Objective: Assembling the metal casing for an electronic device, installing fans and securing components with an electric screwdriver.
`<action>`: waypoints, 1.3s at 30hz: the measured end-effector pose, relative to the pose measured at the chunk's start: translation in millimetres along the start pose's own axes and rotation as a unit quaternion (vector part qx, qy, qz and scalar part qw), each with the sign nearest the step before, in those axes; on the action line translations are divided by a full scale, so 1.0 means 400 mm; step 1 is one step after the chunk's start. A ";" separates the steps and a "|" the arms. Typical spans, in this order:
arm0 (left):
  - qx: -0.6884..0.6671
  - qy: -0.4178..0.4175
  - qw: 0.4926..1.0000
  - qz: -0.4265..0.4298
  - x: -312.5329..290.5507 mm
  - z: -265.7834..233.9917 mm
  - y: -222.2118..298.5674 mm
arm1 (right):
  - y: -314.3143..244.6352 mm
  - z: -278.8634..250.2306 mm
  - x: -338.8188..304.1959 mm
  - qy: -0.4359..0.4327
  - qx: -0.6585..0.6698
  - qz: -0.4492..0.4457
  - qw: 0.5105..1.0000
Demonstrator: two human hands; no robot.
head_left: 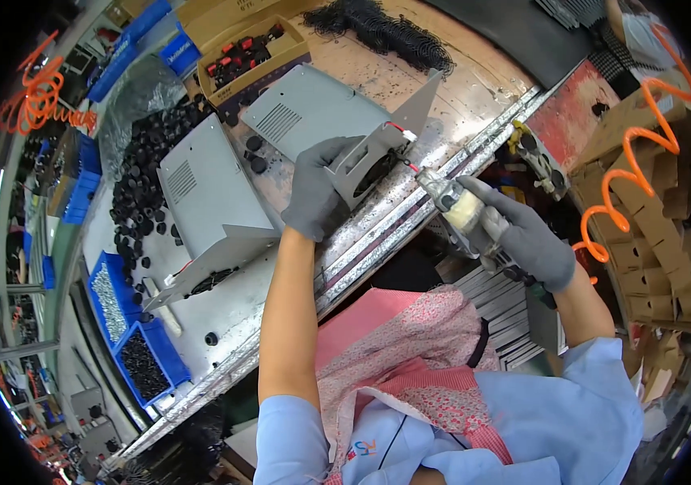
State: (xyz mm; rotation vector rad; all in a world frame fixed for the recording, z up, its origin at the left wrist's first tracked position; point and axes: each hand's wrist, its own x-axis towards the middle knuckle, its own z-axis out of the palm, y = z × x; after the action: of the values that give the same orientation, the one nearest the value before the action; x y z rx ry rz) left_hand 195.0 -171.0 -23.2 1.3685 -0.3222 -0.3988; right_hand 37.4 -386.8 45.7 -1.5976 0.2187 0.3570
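Observation:
My left hand, in a grey glove, grips the upright end of a grey sheet-metal housing near the table edge. That end holds a round black fan, with a red wire and a white connector beside it. My right hand, also gloved, is closed around a hand-held air tool wrapped in yellowish tape. The tool's nose points at the housing's fan end; contact cannot be made out. A second grey housing lies to the left, its bent end toward me.
Loose black caps are heaped at the left. Blue bins hold silver and black small parts. A cardboard box and black cables lie behind. At the right are another tool, an orange coiled hose and cartons.

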 end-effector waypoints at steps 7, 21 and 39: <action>0.211 0.010 0.973 0.099 -0.005 -0.007 -0.002 | 0.016 0.010 -0.007 -0.004 0.049 0.008 0.999; 0.245 0.018 0.967 0.064 -0.001 -0.009 0.018 | 0.032 0.012 0.009 0.004 0.065 0.034 0.997; -0.514 0.075 0.843 -0.140 -0.286 -0.027 -0.091 | 0.159 0.131 -0.107 -0.059 0.040 0.003 0.997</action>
State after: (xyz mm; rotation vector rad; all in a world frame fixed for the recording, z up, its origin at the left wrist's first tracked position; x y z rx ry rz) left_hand 94.7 -115.1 -60.0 0.3650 0.2308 -0.5871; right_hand -29.8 -342.0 -0.1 -1.4922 0.1452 0.4404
